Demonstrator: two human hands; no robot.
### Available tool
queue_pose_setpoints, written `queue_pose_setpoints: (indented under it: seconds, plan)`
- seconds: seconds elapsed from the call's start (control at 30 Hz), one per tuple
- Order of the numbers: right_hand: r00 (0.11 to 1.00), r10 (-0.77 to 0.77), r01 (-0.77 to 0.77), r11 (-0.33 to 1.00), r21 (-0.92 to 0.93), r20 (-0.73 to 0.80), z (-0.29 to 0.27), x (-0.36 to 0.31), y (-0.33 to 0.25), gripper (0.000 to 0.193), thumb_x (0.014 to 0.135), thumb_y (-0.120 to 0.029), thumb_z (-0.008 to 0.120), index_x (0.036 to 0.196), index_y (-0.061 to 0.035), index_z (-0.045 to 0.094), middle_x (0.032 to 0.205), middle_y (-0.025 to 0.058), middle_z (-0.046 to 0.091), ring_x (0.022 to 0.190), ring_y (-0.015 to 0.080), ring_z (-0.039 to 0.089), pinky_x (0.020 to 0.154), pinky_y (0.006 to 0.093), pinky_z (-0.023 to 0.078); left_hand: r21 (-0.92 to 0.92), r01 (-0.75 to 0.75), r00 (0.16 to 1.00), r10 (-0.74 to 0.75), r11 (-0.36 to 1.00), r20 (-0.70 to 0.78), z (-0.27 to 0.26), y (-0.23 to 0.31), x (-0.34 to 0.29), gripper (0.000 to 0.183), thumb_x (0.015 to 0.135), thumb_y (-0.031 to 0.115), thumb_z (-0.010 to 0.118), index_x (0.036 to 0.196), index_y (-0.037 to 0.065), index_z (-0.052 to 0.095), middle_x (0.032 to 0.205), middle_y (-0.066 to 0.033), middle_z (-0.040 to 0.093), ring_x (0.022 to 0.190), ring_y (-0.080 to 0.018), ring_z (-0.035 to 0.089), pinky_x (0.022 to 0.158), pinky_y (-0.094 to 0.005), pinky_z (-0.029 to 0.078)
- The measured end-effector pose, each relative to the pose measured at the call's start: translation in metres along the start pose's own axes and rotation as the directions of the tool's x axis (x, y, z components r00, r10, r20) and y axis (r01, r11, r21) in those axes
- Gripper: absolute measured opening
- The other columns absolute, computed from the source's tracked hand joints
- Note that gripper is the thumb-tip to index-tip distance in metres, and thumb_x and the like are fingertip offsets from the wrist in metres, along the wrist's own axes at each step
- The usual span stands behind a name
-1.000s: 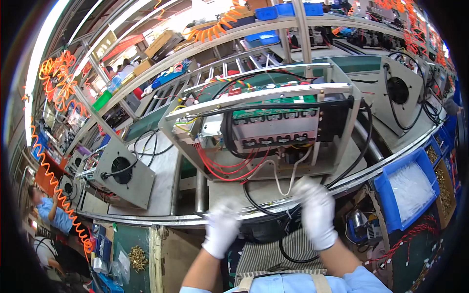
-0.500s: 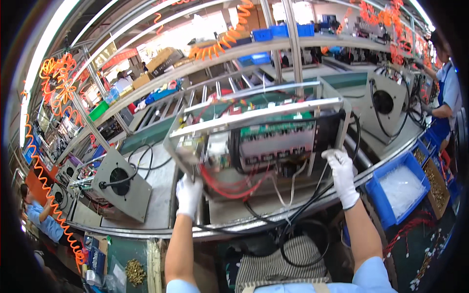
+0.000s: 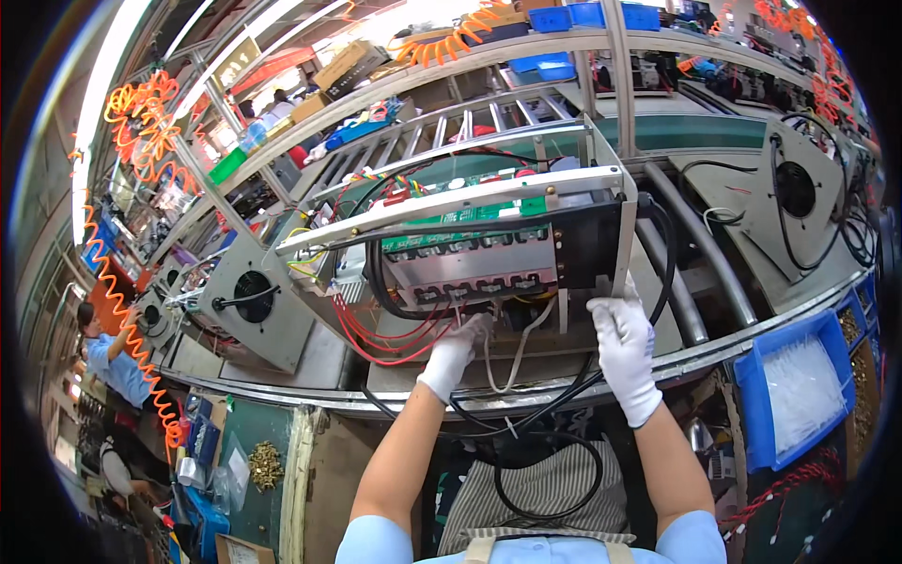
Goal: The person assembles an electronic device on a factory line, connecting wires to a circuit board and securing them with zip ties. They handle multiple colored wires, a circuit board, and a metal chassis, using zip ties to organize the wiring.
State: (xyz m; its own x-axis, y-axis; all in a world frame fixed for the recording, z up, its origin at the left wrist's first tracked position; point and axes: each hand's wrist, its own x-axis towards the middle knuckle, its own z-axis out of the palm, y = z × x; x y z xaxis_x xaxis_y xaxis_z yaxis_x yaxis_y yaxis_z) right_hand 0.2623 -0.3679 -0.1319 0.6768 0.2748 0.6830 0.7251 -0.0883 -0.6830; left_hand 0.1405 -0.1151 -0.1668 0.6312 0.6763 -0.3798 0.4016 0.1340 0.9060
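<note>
An open-framed electrical machine (image 3: 470,268) with a green circuit board (image 3: 489,211), metal rails and black cable stands in front of me. My left hand (image 3: 453,357), in a white glove, reaches to its lower middle, beside the looped red wires (image 3: 366,343) and a white cable (image 3: 515,362). Its fingers are bent, and their tips are partly lost against the dark parts. My right hand (image 3: 625,352), gloved too, is at the machine's lower right corner with fingers curled; what they grip is hidden. A coiled black power cable (image 3: 564,512) hangs over the bench edge below.
Fan-fitted grey machines stand left (image 3: 258,291) and right (image 3: 794,202) on the line. Metal rollers (image 3: 700,254) lie right of my machine. A blue bin (image 3: 799,385) of clear plastic pieces is at the right. Brass fittings (image 3: 266,465) are piled lower left. A co-worker (image 3: 117,357) is at far left.
My left hand has left the machine's lower left corner and moved right to its lower middle. The right hand stays near the lower right corner. The whole view has shifted.
</note>
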Motion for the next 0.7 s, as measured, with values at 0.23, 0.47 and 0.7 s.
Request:
queue_pose_setpoints:
  seconds: [0.23, 0.47, 0.7]
  plan:
    - [0.982, 0.164, -0.178, 0.972, 0.154, 0.096, 0.022, 0.001, -0.032, 0.009, 0.090, -0.005, 0.061, 0.091, 0.0005, 0.068, 0.093, 0.0148, 0.065, 0.077, 0.0238, 0.061, 0.071, 0.0318, 0.048, 0.189, -0.392, 0.917, 0.399, 0.900, 0.002, -0.024, -0.043, 0.078, 0.020, 0.094, 0.016, 0.057, 0.105, 0.004, 0.068, 0.092, -0.0044, 0.068, 0.074, -0.0113, 0.061, 0.061, -0.0264, 0.047]
    - [0.985, 0.173, -0.175, 0.980, 0.092, 0.027, 0.033, -0.007, -0.026, 0.008, 0.088, -0.002, 0.062, 0.089, -0.0008, 0.069, 0.077, 0.0095, 0.063, 0.063, 0.0199, 0.055, 0.061, 0.0320, 0.045, 0.763, -0.406, 0.823, 0.565, 0.503, 0.065, -0.002, -0.026, 0.041, 0.024, 0.090, 0.014, 0.055, 0.110, 0.008, 0.067, 0.099, -0.0168, 0.069, 0.086, -0.0274, 0.067, 0.074, -0.0380, 0.051]
    - [0.993, 0.094, -0.097, 0.994, 0.055, 0.068, 0.024, -0.005, -0.022, 0.009, 0.087, -0.002, 0.063, 0.092, -0.0019, 0.071, 0.076, 0.0081, 0.059, 0.060, 0.0173, 0.056, 0.056, 0.0307, 0.045, 0.574, -0.549, 0.826, 0.497, 0.607, 0.264, -0.035, -0.055, 0.085, 0.037, 0.096, 0.036, 0.052, 0.124, 0.012, 0.061, 0.119, -0.0154, 0.064, 0.108, -0.0320, 0.061, 0.092, -0.0449, 0.046]
